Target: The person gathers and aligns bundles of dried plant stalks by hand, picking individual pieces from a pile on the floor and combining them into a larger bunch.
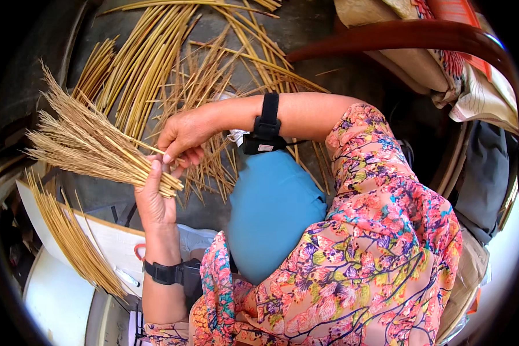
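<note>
A bundle of dry grass stalks with feathery seed heads point(91, 140) lies in my left hand point(153, 201), gripped close to the cut ends. The thumb presses across the stalks, and the plumes fan out to the upper left. My right hand point(184, 136) bends in from above, its thumb and fingers pinching a thin stalk beside the bundle's cut ends. The fingertips of both hands are close together, and some are hidden. Black straps circle both forearms; a small black device point(264, 142) hangs from the right one. Blue cloth point(277, 212) covers a rounded shape before me.
Long yellow stalks point(145, 65) and loose thin stems point(212, 160) lie on the grey floor. Another stalk bundle point(73, 238) rests across a white board point(112, 233) at lower left. A curved reddish-brown rail point(398, 34), sacks point(419, 69) and dark cloth point(480, 181) stand at right.
</note>
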Demonstrator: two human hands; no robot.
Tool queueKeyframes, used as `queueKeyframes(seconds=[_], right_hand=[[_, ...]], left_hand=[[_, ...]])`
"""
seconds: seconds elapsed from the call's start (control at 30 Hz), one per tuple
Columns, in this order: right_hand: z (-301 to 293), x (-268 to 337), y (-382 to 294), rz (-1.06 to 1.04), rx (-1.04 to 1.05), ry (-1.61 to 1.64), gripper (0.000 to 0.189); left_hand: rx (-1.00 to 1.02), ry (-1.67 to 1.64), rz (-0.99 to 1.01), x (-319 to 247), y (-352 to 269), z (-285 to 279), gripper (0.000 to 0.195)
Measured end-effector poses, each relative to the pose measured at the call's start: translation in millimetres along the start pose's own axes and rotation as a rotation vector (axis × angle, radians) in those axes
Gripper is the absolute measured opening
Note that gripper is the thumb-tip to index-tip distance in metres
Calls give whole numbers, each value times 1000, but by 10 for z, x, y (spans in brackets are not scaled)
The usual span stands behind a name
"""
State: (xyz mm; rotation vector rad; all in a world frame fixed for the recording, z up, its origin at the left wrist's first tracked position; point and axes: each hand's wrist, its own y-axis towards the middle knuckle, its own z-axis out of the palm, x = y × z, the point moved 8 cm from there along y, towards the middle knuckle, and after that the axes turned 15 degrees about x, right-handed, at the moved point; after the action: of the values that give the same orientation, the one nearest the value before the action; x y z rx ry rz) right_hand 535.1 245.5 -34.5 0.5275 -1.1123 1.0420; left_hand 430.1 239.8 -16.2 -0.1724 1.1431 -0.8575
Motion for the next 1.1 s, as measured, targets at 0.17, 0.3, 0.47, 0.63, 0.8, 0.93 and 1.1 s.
queueKeyframes(seconds=[0.17, 0.3, 0.47, 0.63, 0.8, 0.93, 1.1], right_hand=[[-83, -390, -532, 154, -16, -48, 22], [-1, -486, -794, 168, 19, -73, 25], [-205, -1083, -1363, 81, -195, 299, 29], [-790, -2852, -3277, 611, -1048, 370, 24], [-769, -3193, -4413, 612, -1729, 468, 33], [-809, -3440, -4551, 629, -1899, 414, 34], [-835, -3642, -4687, 404, -1984, 545, 22]], left_hand=[[43, -49, -120, 517, 313, 460, 25], [102, -37, -231, 783, 384, 619, 23], [120, -53, -226, 611, 341, 847, 13], [62, -31, -161, 244, 147, 404, 14], [56, -95, -98, -26, -168, -39, 16], [5, -47, -102, -242, -550, -189, 16], [-32, 11, -66, -464, -1005, -494, 15]])
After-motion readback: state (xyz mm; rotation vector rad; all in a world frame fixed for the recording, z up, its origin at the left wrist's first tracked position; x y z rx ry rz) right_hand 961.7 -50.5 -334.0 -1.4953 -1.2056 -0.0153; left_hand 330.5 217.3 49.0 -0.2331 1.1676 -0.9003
